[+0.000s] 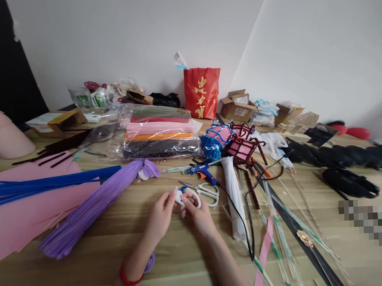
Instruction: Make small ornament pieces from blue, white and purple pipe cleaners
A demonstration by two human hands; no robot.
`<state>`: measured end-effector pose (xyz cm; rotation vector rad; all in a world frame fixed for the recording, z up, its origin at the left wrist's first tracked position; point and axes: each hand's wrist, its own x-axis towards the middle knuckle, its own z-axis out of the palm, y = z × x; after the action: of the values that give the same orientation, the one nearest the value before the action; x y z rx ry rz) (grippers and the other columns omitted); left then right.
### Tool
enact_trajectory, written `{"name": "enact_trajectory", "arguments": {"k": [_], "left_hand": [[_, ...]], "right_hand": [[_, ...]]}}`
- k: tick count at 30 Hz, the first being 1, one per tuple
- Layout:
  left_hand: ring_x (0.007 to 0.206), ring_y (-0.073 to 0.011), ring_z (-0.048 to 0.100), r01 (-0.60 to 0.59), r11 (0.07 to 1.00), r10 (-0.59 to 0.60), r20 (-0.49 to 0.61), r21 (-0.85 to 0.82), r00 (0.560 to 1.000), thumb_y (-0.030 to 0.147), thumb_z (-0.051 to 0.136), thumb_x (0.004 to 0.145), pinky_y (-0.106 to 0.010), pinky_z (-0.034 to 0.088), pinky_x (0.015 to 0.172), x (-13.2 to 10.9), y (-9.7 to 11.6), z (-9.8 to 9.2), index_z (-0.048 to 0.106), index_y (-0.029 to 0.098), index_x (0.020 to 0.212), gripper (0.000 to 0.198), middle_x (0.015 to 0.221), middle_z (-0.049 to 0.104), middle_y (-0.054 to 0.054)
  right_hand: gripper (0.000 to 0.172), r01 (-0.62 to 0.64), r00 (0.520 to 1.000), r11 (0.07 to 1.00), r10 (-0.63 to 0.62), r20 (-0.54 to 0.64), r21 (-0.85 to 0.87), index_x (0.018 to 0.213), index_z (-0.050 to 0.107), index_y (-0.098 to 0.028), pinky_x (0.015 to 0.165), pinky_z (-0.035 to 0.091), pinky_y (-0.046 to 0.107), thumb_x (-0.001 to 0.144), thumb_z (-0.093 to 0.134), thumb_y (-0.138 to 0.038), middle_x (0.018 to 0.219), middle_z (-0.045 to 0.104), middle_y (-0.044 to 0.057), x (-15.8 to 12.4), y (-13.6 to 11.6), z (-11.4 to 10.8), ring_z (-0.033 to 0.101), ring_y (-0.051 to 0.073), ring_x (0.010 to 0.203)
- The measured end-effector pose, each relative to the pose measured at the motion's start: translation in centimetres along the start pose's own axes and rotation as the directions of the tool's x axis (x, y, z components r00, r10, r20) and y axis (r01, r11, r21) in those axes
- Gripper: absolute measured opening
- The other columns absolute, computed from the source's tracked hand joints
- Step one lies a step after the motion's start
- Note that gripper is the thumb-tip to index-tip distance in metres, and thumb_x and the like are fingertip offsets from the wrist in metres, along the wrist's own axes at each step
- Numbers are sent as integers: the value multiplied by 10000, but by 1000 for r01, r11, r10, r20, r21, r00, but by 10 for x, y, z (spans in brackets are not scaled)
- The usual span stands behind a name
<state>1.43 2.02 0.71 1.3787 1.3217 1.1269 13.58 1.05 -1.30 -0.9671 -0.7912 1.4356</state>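
Strip point(180, 198), white and curled, sits pinched in your left hand point(164, 208) and right hand point(195, 208), beside the scissors point(200, 187); likely light, soft, bendable, best held by its coil.

A red bag point(203, 92) with gold characters stands left of 2 cardboard boxes point(235, 110), near the wall point(142, 39).

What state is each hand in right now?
Left hand: closed, pinching the curled white piece.
Right hand: closed, holding the same white piece.
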Motion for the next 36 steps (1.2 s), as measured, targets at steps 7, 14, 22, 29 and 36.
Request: {"name": "enact_trajectory", "arguments": {"k": [7, 14, 22, 29, 36], "left_hand": [[671, -191, 598, 157, 943, -167, -9, -293, 986, 457, 669, 652, -251, 456, 598, -4, -1, 12, 680, 153, 734, 315, 699, 684, -43], [639, -164, 562, 113, 965, -150, -144, -237, 978, 488, 682, 627, -236, 410, 596, 3, -7, 3, 672, 164, 699, 332, 669, 662, -12], [668, -177, 530, 40, 999, -40, -20, 1, 999, 468, 590, 698, -258, 391, 645, 5, -14, 0, 612, 172, 662, 299, 663, 615, -8], [543, -112, 362, 75, 997, -72, 309, 1, 948, 397, 582, 696, -229, 289, 536, 2, -5, -1, 469, 180, 536, 292, 529, 387, 63], [570, -119, 388, 98, 995, -90, 358, -4, 929, 464, 544, 738, -231, 300, 551, 6, -1, -9, 530, 166, 596, 330, 568, 431, 50]], "right_hand": [[344, 80, 994, 995, -84, -73, -57, 816, 582, -152, 419, 398, 192, 656, 735, -416, 544, 572, -38, 1, 2, 4, 466, 65, 394], [339, -43, 999, 999, 42, 9, 30, 833, 597, -138, 477, 435, 214, 672, 726, -407, 610, 659, 24, 0, -2, 2, 562, 100, 449], [309, 23, 998, 998, -27, -65, -58, 707, 601, -147, 463, 412, 223, 649, 723, -425, 551, 632, 8, 6, -8, -9, 506, 90, 418], [300, 47, 995, 997, -53, -88, -66, 790, 617, -155, 358, 298, 190, 672, 701, -418, 438, 534, -51, 9, -10, -15, 405, 71, 347], [278, -10, 1000, 999, 11, -20, 53, 785, 630, -127, 438, 343, 175, 682, 727, -366, 536, 576, -25, 7, -5, -15, 448, 56, 428]]}}
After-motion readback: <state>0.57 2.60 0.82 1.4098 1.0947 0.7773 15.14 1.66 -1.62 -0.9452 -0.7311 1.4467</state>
